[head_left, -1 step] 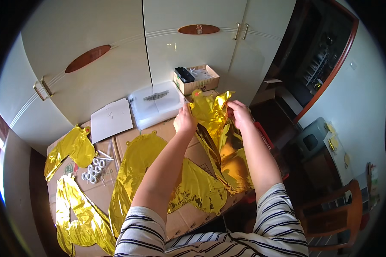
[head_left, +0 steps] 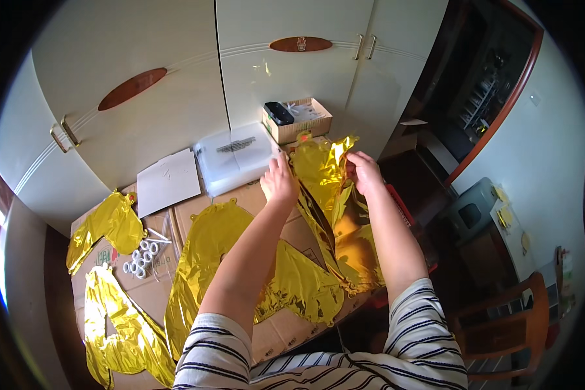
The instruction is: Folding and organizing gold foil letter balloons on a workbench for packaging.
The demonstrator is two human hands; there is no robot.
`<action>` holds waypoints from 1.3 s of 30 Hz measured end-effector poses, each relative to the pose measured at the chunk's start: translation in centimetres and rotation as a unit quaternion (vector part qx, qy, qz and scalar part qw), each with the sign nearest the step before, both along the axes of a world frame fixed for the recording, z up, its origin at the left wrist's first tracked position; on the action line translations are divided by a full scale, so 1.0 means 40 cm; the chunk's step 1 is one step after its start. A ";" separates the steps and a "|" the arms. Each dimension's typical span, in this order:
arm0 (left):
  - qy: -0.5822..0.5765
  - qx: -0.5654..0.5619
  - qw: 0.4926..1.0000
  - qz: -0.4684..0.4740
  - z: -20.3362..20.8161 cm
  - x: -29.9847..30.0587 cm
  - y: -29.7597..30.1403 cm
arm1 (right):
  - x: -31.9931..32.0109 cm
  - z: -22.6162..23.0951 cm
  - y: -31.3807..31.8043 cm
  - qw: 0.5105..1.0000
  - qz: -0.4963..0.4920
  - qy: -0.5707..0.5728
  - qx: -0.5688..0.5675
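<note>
Both my hands grip the upper edges of a flat, uninflated gold foil balloon [head_left: 318, 177] at the right of the cardboard-covered table. My left hand [head_left: 280, 180] is closed at its left edge, fingers pointing away from me. Across from it, my right hand [head_left: 364, 171] pinches the right edge, where the foil is crumpled and shiny. Its lower part drapes down between my forearms in folds. Left of it, partly covered by my left forearm, lies another gold foil balloon [head_left: 205, 240]. Which shape the held balloon has, I cannot tell.
More gold foil balloons lie flat at the left, one farther back [head_left: 110, 224] and one nearer [head_left: 120, 331]. Between them sit several white ribbon rolls [head_left: 141, 259]. Behind are a white sheet [head_left: 169, 183], a clear plastic pack [head_left: 235, 162] and a small box [head_left: 299, 123]. A wooden chair [head_left: 510, 325] stands right.
The top of the held foil has shifted slightly, its upper tab moving a little to the right. My left fingers have moved slightly; my right hand has hardly moved.
</note>
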State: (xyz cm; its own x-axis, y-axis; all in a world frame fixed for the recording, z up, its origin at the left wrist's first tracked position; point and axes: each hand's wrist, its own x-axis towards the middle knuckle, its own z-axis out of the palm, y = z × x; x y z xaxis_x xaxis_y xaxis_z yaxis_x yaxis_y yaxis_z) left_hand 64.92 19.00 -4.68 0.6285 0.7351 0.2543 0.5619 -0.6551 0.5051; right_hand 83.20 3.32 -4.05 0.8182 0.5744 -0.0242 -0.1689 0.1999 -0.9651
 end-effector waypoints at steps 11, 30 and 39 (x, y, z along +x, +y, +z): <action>0.086 0.104 0.941 -0.309 -0.031 0.001 -0.089 | -0.059 0.010 -0.020 0.994 0.002 0.050 0.096; 0.085 0.115 0.941 -0.305 -0.049 -0.021 -0.077 | 0.058 0.324 -0.882 0.880 -0.328 -0.077 0.335; 0.109 0.146 0.937 -0.297 -0.043 -0.029 -0.073 | -0.080 0.324 -1.377 0.829 -0.519 -0.190 0.086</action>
